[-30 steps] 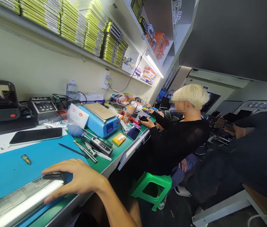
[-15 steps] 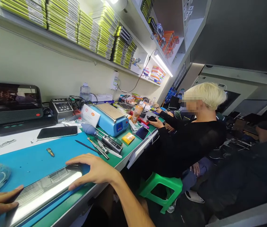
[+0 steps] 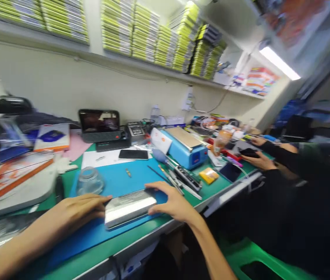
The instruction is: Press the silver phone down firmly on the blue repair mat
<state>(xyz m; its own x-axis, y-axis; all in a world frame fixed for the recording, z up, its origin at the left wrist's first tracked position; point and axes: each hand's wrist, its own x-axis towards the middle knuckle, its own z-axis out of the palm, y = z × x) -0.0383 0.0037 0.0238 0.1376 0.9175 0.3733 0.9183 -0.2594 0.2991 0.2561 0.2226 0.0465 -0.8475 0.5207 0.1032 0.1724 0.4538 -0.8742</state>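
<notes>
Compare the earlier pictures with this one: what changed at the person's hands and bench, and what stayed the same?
The view swung left. The left hand, out of sight at first, came in to the left end of the silvery flat device. The right hand stays on its right end. The device stays on the blue mat; the phone stays behind it.

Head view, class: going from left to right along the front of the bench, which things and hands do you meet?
Left hand → silver phone → right hand → yellow box → a co-worker's hand.
</notes>
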